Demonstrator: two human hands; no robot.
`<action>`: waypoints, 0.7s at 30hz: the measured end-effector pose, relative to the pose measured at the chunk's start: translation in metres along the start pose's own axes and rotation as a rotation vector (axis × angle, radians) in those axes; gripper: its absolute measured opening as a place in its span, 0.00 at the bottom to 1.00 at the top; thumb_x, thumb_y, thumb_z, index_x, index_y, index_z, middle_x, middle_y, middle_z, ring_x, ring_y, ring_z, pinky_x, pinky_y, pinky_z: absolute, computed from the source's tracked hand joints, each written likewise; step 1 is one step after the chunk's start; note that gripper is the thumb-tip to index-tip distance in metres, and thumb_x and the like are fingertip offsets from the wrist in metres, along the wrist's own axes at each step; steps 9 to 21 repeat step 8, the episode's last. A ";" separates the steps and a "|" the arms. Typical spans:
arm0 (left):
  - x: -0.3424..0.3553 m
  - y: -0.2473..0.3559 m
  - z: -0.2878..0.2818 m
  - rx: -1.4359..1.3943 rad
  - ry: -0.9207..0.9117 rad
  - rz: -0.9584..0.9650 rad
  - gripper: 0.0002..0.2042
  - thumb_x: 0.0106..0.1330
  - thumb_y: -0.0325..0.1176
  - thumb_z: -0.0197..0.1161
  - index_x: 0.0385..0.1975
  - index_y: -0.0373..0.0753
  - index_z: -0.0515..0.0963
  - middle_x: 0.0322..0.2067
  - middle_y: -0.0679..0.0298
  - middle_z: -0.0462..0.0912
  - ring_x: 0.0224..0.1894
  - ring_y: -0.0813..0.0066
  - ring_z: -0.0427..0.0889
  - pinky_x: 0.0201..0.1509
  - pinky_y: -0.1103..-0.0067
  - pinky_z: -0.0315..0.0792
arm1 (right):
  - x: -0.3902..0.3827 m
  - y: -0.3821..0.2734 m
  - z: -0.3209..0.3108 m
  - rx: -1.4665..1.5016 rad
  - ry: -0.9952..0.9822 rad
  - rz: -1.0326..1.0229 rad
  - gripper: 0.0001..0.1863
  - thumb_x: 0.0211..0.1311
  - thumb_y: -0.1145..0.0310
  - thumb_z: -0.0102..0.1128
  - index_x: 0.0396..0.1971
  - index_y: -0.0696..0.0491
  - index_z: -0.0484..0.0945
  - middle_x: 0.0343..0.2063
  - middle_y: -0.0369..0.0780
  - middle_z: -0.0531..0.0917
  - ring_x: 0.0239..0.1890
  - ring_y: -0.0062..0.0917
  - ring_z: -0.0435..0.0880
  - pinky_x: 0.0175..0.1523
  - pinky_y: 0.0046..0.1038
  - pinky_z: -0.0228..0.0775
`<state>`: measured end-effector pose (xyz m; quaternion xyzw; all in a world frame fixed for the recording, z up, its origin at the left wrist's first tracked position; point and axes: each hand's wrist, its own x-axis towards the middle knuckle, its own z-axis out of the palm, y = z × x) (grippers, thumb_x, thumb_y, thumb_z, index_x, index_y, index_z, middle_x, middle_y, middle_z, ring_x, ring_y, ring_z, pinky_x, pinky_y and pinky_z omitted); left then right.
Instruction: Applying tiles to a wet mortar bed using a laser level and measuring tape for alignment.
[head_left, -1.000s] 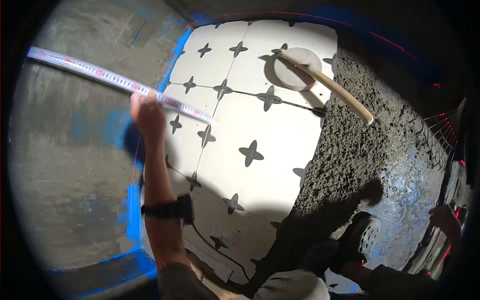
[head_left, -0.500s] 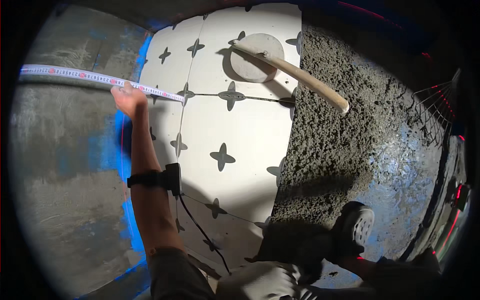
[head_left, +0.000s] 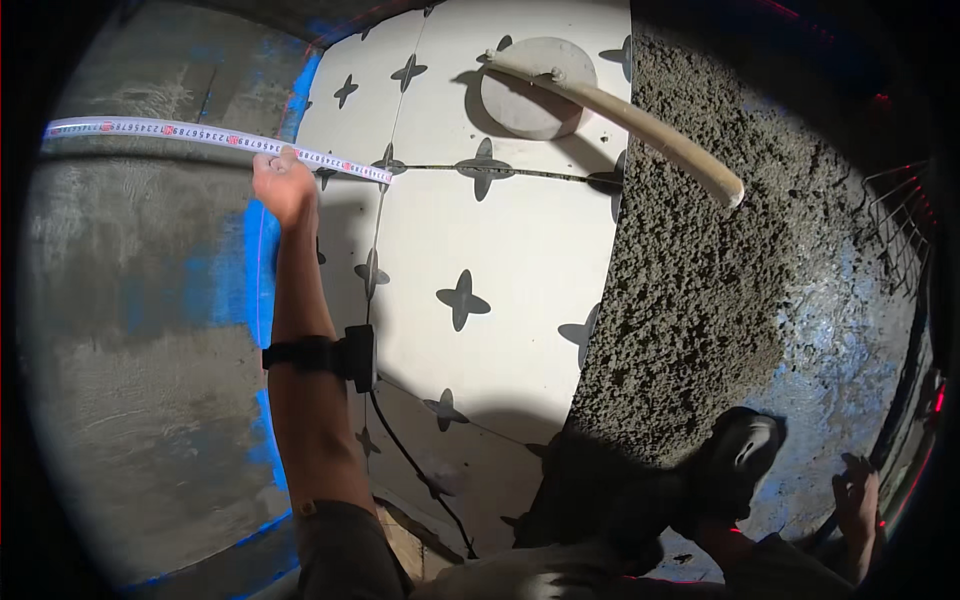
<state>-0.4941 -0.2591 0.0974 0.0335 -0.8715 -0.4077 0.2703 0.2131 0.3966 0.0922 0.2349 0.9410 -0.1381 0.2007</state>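
Observation:
My left hand (head_left: pixel 285 186) pinches the white blade of a tape measure (head_left: pixel 205 135) between its fingers, above the left edge of the tiles. The blade stretches from the left rim of the view across the wall, and its free end reaches a corner where tile joints meet. White tiles (head_left: pixel 530 245) with dark four-pointed motifs lie below and right of the hand. At the lower right, in dim light, my right hand (head_left: pixel 857 495) shows fingers partly apart, with nothing visible in them. The case of the tape is out of view.
A pale round-headed tool (head_left: pixel 535 105) with a curved wooden handle (head_left: pixel 665 140) lies on the far tile, its handle reaching over crumbly grey mortar (head_left: pixel 700 270). A grey wall (head_left: pixel 150 330) with blue patches stands left. My shoe (head_left: pixel 752 445) is at the mortar's near end.
The view has shifted, so tiles and tool sit farther right and higher. My left hand keeps hold of the tape blade. My right hand has come into sight at lower right; my shoe has turned.

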 end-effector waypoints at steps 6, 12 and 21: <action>-0.011 0.012 0.008 0.147 0.026 0.063 0.09 0.75 0.30 0.62 0.37 0.30 0.74 0.30 0.56 0.83 0.30 0.65 0.80 0.39 0.67 0.75 | 0.022 -0.071 0.003 0.228 -0.027 0.066 0.20 0.61 0.79 0.63 0.54 0.63 0.81 0.27 0.45 0.78 0.29 0.34 0.78 0.37 0.35 0.69; -0.013 0.013 0.007 0.163 0.027 0.066 0.09 0.75 0.31 0.62 0.38 0.30 0.74 0.31 0.55 0.84 0.31 0.64 0.81 0.40 0.67 0.75 | 0.026 -0.082 -0.004 0.202 -0.085 0.077 0.21 0.61 0.78 0.64 0.56 0.60 0.81 0.28 0.44 0.78 0.28 0.32 0.77 0.35 0.34 0.69; -0.013 0.013 0.007 0.163 0.027 0.066 0.09 0.75 0.31 0.62 0.38 0.30 0.74 0.31 0.55 0.84 0.31 0.64 0.81 0.40 0.67 0.75 | 0.026 -0.082 -0.004 0.202 -0.085 0.077 0.21 0.61 0.78 0.64 0.56 0.60 0.81 0.28 0.44 0.78 0.28 0.32 0.77 0.35 0.34 0.69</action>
